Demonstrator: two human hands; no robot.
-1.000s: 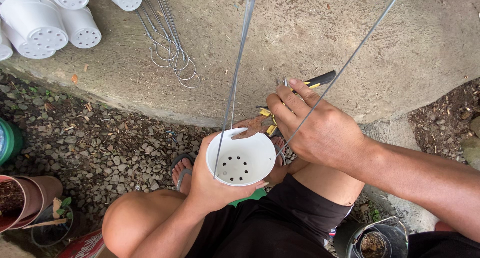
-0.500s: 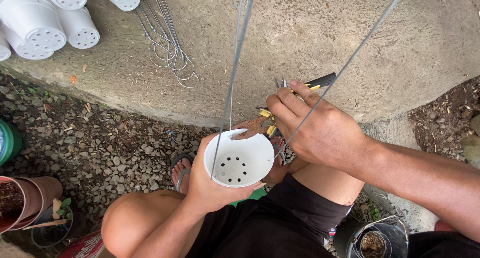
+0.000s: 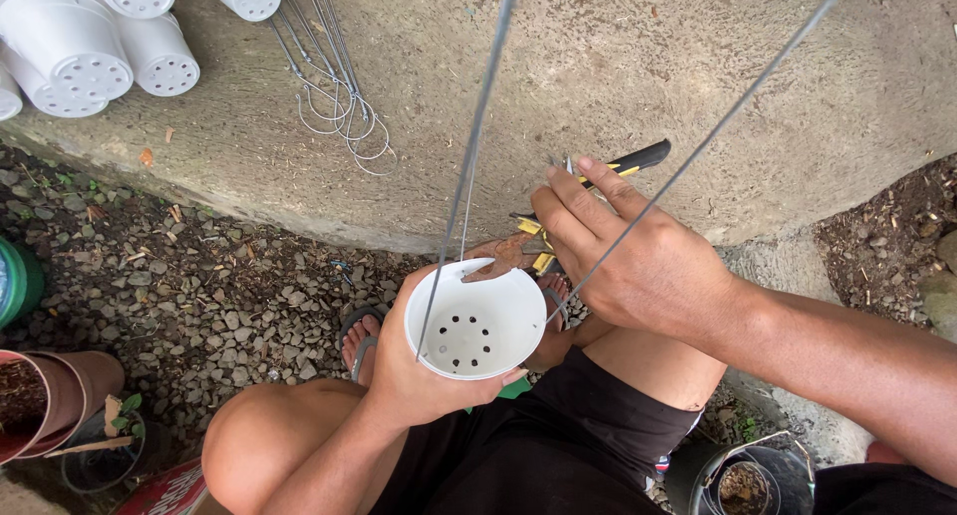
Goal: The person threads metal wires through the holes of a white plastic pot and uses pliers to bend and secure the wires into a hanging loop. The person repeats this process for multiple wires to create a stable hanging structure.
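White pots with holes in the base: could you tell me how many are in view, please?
6: one in the left hand, white pot; five stacked on the concrete slab top left, others possibly cut off.

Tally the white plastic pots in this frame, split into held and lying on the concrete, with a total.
White pot held in the left hand, wires running up from it: 1
White pots lying on the concrete slab, top left, some cut by the frame edge: 6
Total white pots: 7
The right hand holds no pot; its fingers are on a wire.

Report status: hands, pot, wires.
Left hand grips white pot, holes showing. Right hand pinches a wire at the rim. Pliers lie behind on concrete.
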